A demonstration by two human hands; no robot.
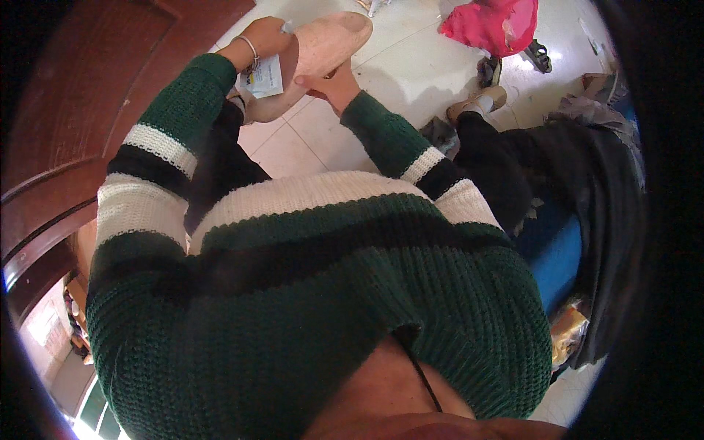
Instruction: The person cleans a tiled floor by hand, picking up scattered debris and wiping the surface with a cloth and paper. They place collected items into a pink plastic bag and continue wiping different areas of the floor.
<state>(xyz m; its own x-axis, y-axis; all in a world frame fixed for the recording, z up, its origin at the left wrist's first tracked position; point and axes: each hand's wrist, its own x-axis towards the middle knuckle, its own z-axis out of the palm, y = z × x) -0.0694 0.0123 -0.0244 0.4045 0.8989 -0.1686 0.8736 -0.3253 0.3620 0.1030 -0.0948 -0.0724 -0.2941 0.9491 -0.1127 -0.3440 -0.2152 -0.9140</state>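
A pinkish-beige boot or shoe [316, 52] is raised above the floor in front of me, its rounded toe pointing to the upper right. My right hand [338, 87] grips it from the near right side, with the thumb on its surface. Over its left part, my left hand [268, 37] has its fingers curled around a small white wipe or tissue [286, 27], only a bit of which shows. Below that wrist, which wears a pale bracelet [254, 54], a white printed packet [266, 78] lies against the footwear. What keeps the packet there is hidden.
To the left stands a dark red-brown wooden panel [71, 82]. Beyond the hands, a pink bag [495, 27] and a dark sandal [539, 56] are on the tiled floor [297, 146]. A shod foot [477, 104] is at right, near dark cloth draped over a blue surface [555, 264].
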